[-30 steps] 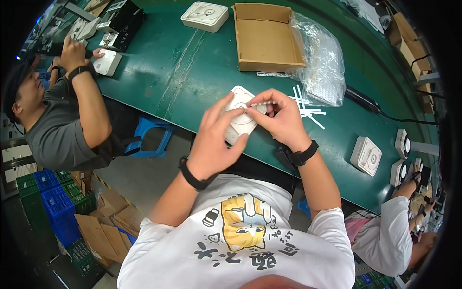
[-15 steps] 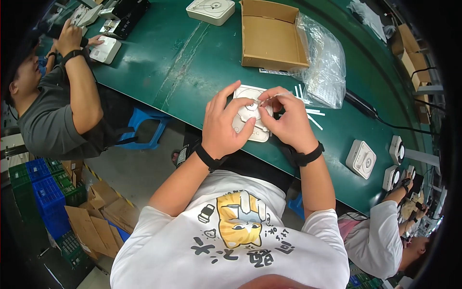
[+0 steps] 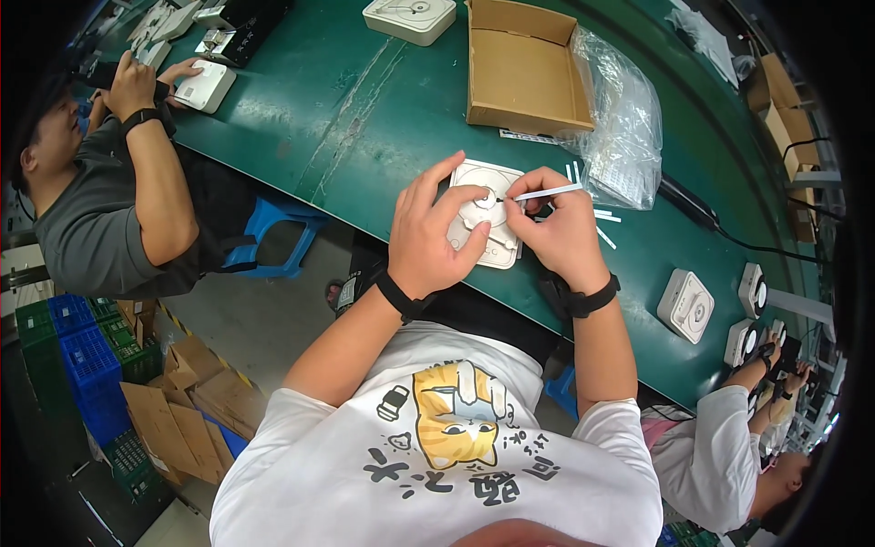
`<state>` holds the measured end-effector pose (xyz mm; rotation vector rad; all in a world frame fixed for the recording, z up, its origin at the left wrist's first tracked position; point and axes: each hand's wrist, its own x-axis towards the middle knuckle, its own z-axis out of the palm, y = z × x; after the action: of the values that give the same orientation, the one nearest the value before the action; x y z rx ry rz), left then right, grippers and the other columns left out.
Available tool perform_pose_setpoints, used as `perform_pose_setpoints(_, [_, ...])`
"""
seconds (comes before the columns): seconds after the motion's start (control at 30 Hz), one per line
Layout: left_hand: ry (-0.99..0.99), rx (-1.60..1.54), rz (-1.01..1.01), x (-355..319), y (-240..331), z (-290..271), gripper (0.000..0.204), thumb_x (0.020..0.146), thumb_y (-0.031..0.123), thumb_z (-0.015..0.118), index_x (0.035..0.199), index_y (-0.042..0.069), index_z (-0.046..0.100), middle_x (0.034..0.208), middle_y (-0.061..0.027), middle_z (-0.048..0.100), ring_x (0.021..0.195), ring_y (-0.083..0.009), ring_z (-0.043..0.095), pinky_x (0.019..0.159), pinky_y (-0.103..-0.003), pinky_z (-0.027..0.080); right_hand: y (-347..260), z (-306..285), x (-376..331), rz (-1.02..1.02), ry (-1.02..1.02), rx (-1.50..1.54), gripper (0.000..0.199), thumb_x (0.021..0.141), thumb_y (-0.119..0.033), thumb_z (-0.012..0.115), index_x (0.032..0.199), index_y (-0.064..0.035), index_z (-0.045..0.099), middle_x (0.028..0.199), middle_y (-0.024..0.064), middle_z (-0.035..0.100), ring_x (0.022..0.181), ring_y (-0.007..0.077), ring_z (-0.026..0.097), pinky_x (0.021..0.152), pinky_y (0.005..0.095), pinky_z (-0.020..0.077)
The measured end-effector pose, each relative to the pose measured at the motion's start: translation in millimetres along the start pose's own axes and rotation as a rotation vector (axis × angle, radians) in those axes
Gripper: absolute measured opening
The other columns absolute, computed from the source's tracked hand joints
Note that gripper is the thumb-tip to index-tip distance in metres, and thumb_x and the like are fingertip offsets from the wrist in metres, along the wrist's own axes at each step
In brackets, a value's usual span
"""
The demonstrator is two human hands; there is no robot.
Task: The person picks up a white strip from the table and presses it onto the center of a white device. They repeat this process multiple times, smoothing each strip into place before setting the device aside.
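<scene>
Device in hand: a white, square, round-cornered device (image 3: 492,217) with a circular disc pattern on its face is at the near edge of the green tabletop (image 3: 392,137), between the two hands.
Left hand: the left hand (image 3: 427,239) spreads over the device's left side, index finger near the disc's centre and thumb lower on the face; the two tips are apart.
Right hand: the right hand (image 3: 562,235) has thumb and index finger pinched together on a thin, narrow white strip (image 3: 558,190), above the device's right side; the strip's free end points right.
Loose strips: more thin white strips (image 3: 605,215) lie on the tabletop just beyond the right hand.
Far side: an open brown cardboard box (image 3: 527,77) stands beside a crumpled clear plastic bag (image 3: 629,150); another white square device (image 3: 410,20) sits left of the box.
Right side: a black elongated tool with a cable (image 3: 688,199) lies near the bag; a further white square device (image 3: 685,306) rests nearer the table's edge.
Left neighbour: a co-worker in a dark grey shirt (image 3: 123,214) has a hand on a white box-shaped unit (image 3: 206,87).
Floor: a blue plastic stool (image 3: 296,262) stands by the table.
</scene>
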<state>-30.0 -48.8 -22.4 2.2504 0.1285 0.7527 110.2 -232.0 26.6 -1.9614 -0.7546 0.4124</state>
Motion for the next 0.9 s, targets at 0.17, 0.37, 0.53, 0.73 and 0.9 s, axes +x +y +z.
perform_pose_setpoints(0.17, [0.010, 0.004, 0.006, 0, 0, 1, 0.036, 0.097, 0.029, 0.085, 0.130, 0.014, 0.083, 0.169, -0.0216, 0.065, 0.143, -0.0451, 0.068, 0.121, -0.055, 0.050, -1, 6, -2, -0.068, 0.032, -0.012, 0.013, 0.097, -0.005, 0.089, 0.106, -0.0038, 0.080, 0.102, -0.0006, 0.082, 0.090, 0.0085, 0.070, 0.083, 0.0267, 0.0582])
perform_pose_setpoints(0.37, [0.009, 0.009, 0.004, 0, 0, -1, 0.036, 0.097, 0.029, 0.085, 0.129, 0.014, 0.083, 0.168, -0.0219, 0.066, 0.142, -0.0450, 0.069, 0.120, -0.055, 0.051, 1, -6, -1, -0.055, -0.018, 0.011, 0.012, 0.097, -0.003, 0.089, 0.104, -0.0042, 0.080, 0.101, -0.0006, 0.082, 0.088, 0.0084, 0.070, 0.081, 0.0268, 0.0586])
perform_pose_setpoints(0.53, [0.007, -0.004, 0.008, 0, 1, 1, 0.036, 0.096, 0.028, 0.085, 0.129, 0.013, 0.083, 0.168, -0.0221, 0.066, 0.141, -0.0449, 0.069, 0.120, -0.055, 0.051, 0, -2, -2, -0.155, 0.008, -0.030, 0.012, 0.096, -0.001, 0.089, 0.102, -0.0040, 0.079, 0.100, -0.0009, 0.082, 0.088, 0.0073, 0.069, 0.080, 0.0262, 0.0578])
perform_pose_setpoints(0.73, [0.029, 0.017, 0.026, 2, 0, 1, 0.036, 0.096, 0.027, 0.085, 0.130, 0.013, 0.083, 0.168, -0.0225, 0.066, 0.140, -0.0451, 0.069, 0.119, -0.055, 0.051, 2, 3, 0, -0.055, -0.010, 0.035, 0.012, 0.096, 0.000, 0.090, 0.103, -0.0038, 0.080, 0.100, -0.0020, 0.082, 0.086, 0.0063, 0.066, 0.080, 0.0250, 0.0569])
perform_pose_setpoints(0.9, [0.031, 0.032, 0.010, 0, 2, 2, 0.036, 0.096, 0.026, 0.084, 0.130, 0.013, 0.083, 0.168, -0.0228, 0.066, 0.139, -0.0455, 0.069, 0.118, -0.054, 0.052, 4, -1, -1, -0.048, 0.019, 0.126, 0.013, 0.097, -0.002, 0.091, 0.105, -0.0039, 0.081, 0.101, -0.0027, 0.083, 0.085, 0.0058, 0.065, 0.079, 0.0243, 0.0566])
